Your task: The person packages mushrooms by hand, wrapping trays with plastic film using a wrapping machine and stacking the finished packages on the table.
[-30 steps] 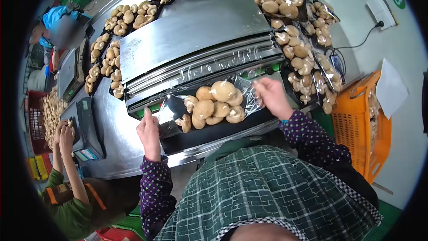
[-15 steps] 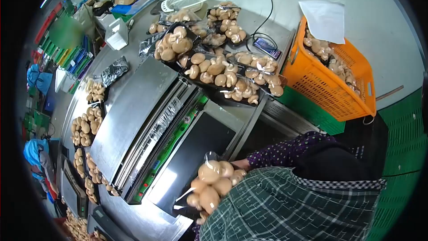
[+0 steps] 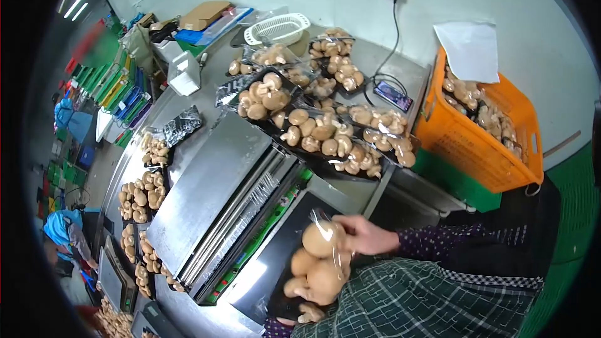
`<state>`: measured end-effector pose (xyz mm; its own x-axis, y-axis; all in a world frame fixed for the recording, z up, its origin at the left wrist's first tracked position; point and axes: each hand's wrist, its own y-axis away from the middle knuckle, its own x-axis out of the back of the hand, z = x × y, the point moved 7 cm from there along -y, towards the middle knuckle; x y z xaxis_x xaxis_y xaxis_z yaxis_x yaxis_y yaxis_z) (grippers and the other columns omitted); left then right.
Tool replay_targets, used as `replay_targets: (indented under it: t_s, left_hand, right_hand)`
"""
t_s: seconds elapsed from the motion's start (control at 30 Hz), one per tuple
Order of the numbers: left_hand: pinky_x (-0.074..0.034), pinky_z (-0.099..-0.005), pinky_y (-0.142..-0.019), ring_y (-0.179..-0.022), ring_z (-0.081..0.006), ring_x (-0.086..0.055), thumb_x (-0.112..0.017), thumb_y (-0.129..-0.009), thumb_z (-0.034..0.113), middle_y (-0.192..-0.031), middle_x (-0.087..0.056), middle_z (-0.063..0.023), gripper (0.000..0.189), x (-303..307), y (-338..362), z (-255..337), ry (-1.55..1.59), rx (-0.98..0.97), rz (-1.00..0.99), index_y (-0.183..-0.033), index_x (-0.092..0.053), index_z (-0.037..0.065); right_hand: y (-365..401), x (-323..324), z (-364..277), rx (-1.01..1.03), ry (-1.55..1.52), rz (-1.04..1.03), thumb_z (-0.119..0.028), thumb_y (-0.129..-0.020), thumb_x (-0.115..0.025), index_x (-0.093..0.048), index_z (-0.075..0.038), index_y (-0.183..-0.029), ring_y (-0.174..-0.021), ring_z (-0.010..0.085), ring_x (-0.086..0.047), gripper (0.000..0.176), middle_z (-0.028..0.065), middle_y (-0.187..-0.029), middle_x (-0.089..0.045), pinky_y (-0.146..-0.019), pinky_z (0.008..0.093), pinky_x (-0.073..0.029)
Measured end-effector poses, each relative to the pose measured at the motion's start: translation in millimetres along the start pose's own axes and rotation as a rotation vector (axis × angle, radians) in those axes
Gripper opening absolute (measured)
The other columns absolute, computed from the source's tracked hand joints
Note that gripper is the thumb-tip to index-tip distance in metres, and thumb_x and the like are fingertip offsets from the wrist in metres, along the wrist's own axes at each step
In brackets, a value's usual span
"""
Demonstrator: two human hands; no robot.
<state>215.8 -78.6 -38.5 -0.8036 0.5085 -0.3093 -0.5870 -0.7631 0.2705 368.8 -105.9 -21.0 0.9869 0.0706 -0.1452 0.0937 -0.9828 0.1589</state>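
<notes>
A black tray of brown mushrooms (image 3: 322, 269) is tilted in front of my plaid apron, with clear film glinting over its upper end. My right hand (image 3: 369, 236) grips that end, thumb and fingers at the film and tray edge. Only a sliver of my left hand (image 3: 286, 322) shows at the tray's lower end; its fingers are hidden behind the tray. Just beyond the tray is the wrapping machine (image 3: 213, 181), with a dark plate (image 3: 300, 216), rollers and a green control strip.
Film-wrapped mushroom trays (image 3: 325, 131) are heaped behind the machine. More mushroom trays (image 3: 141, 197) line its left side. An orange crate (image 3: 482, 144) holding packs stands at the right on a green crate (image 3: 460, 178). A phone (image 3: 393, 96), cable and white basket (image 3: 277, 29) lie at the back.
My right hand has come into fuller view at the tray's upper end. The tray has shifted right and tilted more upright. The whole view has shifted slightly.
</notes>
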Motion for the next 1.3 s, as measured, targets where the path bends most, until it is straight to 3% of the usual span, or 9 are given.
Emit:
replay_targets:
  t_s: [0.17, 0.3, 0.43, 0.67, 0.77, 0.87, 1.0, 1.17, 1.3]
  left_hand:
    - [-0.041, -0.0378, -0.093, -0.104, -0.0265, -0.057, -0.027, -0.098, 0.041, -0.112, -0.059, -0.0198, 0.056, 13, -14, 46, -0.190, -0.098, 0.045, -0.116, -0.052, -0.006]
    - [-0.048, -0.0289, -0.081, -0.089, -0.0188, -0.063, -0.045, -0.095, 0.020, -0.098, -0.066, -0.0123, 0.030, 64, -2, 58, -0.356, -0.200, 0.239, -0.110, -0.057, -0.003]
    - [-0.047, -0.0293, -0.071, -0.078, -0.0189, -0.060, -0.050, -0.091, 0.012, -0.086, -0.063, -0.0106, 0.020, 121, 40, 98, -0.529, -0.432, 0.677, -0.104, -0.059, 0.000]
    - [-0.048, -0.0304, -0.072, -0.078, -0.0211, -0.062, -0.052, -0.086, 0.013, -0.096, -0.065, -0.0163, 0.025, 352, 194, 51, -0.534, -0.194, 1.598, -0.105, -0.059, -0.002]
    - [-0.049, -0.0319, -0.073, -0.080, -0.0255, -0.063, -0.054, -0.080, 0.013, -0.093, -0.064, -0.0209, 0.033, 477, 209, -43, -0.464, 0.056, 1.631, -0.105, -0.057, -0.009]
    - [-0.043, -0.0289, -0.047, -0.051, -0.0184, -0.054, -0.051, -0.077, 0.003, -0.065, -0.056, -0.0089, 0.013, 519, 183, -68, -0.027, 0.075, 1.531, -0.082, -0.058, -0.007]
    - [-0.043, -0.0278, -0.051, -0.056, -0.0155, -0.053, -0.056, -0.075, 0.003, -0.067, -0.059, -0.0085, 0.011, 519, 162, -53, 0.025, -0.071, 1.373, -0.079, -0.064, -0.004]
    - [-0.045, -0.0308, -0.040, -0.046, -0.0194, -0.055, -0.049, -0.079, -0.001, -0.065, -0.057, -0.0105, 0.010, 516, 166, -65, 0.156, -0.071, 1.430, -0.083, -0.058, -0.005]
    - [-0.047, -0.0354, -0.068, -0.069, -0.0255, -0.060, -0.056, -0.072, 0.008, -0.071, -0.061, -0.0177, 0.016, 514, 191, -101, -0.167, 0.032, 1.659, -0.080, -0.058, -0.006]
  right_hand:
    - [-96, 161, -41, 0.071, -0.481, 0.629, -0.040, -0.093, -0.042, -0.058, -0.011, -0.086, -0.071, 0.0138, -0.056, 0.033, -0.0020, -0.077, -0.056, -0.069, 0.0275, -0.047]
    - [-154, 267, -123, 0.476, 1.132, 0.699, -0.005, -0.076, -0.061, -0.057, -0.003, -0.104, -0.082, 0.0247, -0.059, 0.029, 0.0092, -0.085, -0.062, -0.074, 0.0353, -0.048]
    - [-261, 402, -23, -0.011, 0.030, 0.702, -0.013, -0.081, -0.057, -0.058, -0.004, -0.100, -0.076, 0.0194, -0.056, 0.021, 0.0057, -0.081, -0.060, -0.068, 0.0308, -0.044]
    - [-231, 440, -10, -0.625, 0.971, 0.829, -0.026, -0.091, -0.050, -0.060, -0.005, -0.093, -0.065, 0.0101, -0.049, 0.023, -0.0003, -0.076, -0.056, -0.056, 0.0228, -0.039]
    - [-236, 229, -111, 0.288, 0.613, 0.755, -0.029, -0.093, -0.049, -0.059, -0.003, -0.090, -0.060, 0.0036, -0.042, 0.027, -0.0031, -0.071, -0.050, -0.050, 0.0187, -0.032]
    - [-259, -43, -155, 0.491, 0.720, 0.356, -0.020, -0.089, -0.055, -0.059, -0.003, -0.104, -0.066, 0.0061, -0.051, 0.024, 0.0008, -0.079, -0.058, -0.061, 0.0197, -0.042]
    - [-299, -297, -96, 0.524, 0.698, -0.445, -0.016, -0.087, -0.055, -0.058, 0.002, -0.106, -0.082, 0.0155, -0.059, 0.026, 0.0091, -0.089, -0.063, -0.073, 0.0276, -0.047]
    - [-383, -491, 25, 0.523, 1.120, -0.643, -0.028, -0.085, -0.052, -0.057, 0.005, -0.104, -0.091, 0.0343, -0.061, 0.039, 0.0233, -0.098, -0.062, -0.081, 0.0390, -0.048]
    - [-436, -531, 130, 0.269, 1.437, -0.838, -0.037, -0.086, -0.043, -0.059, 0.004, -0.102, -0.092, 0.0336, -0.062, 0.046, 0.0264, -0.099, -0.061, -0.080, 0.0386, -0.049]
